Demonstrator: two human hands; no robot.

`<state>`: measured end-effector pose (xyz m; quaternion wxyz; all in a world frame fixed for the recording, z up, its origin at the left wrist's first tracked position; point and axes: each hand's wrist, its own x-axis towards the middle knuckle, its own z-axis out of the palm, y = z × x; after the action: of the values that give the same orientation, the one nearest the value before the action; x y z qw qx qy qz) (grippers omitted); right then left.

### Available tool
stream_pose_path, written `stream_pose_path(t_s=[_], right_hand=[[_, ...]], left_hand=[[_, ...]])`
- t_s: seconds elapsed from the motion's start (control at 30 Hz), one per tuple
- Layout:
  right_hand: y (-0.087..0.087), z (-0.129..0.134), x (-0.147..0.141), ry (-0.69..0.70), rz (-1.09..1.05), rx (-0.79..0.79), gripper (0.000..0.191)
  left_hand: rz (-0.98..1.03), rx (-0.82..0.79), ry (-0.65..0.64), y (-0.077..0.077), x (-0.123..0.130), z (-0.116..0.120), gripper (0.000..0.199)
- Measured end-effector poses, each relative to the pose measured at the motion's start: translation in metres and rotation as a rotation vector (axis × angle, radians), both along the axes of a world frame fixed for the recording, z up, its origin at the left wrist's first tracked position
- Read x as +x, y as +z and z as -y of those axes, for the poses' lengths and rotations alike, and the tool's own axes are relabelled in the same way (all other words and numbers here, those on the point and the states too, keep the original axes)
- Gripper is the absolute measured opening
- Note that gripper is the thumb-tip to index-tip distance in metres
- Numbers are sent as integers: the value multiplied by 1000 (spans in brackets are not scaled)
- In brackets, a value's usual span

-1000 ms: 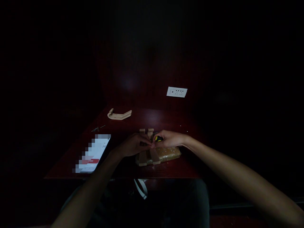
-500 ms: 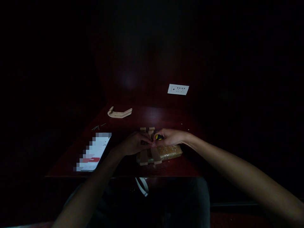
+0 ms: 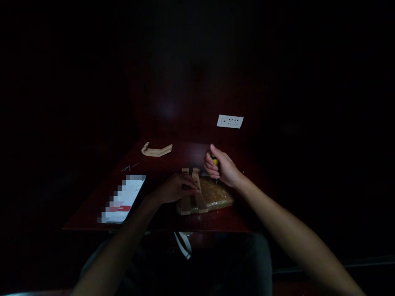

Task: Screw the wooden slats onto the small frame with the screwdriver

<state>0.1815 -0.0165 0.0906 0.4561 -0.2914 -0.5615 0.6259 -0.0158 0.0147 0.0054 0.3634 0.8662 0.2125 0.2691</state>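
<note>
The driver point(image 3: 215, 162) is above the far part of the block point(image 3: 217, 200), its long axis nearly upright, shaft pointing down; whether the tip touches is unclear. The right hand point(image 3: 224, 168) is clenched around its handle. Across the block's left part lie the left strip point(image 3: 185, 206) and right strip point(image 3: 201, 202), running from its far side to its near edge. The left hand point(image 3: 174, 189) reaches over both, fingertips bunched at the right strip; I cannot tell whether they pinch anything. Left of the block lies a phone point(image 3: 125, 201); beyond it, leftward, a bracket point(image 3: 156, 151).
</note>
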Motion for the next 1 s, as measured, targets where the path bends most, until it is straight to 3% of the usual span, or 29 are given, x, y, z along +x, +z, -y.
stream_pose_path(t_s=[0.13,0.3,0.57,1.0], right_hand=[[-11,-3,-20,-56,-232,8,46],[-21,-7,-35,-83,-342,-12,43],[-25,-4,-42,-100,-317,-38,41],[-40,-7,-44,-90,-238,57,38]], left_hand=[[13,16,26,-2,1,0,18],[22,42,27,-6,1,-2,18],[59,32,-8,-7,2,-3,17],[69,17,-21,-8,2,-4,16]])
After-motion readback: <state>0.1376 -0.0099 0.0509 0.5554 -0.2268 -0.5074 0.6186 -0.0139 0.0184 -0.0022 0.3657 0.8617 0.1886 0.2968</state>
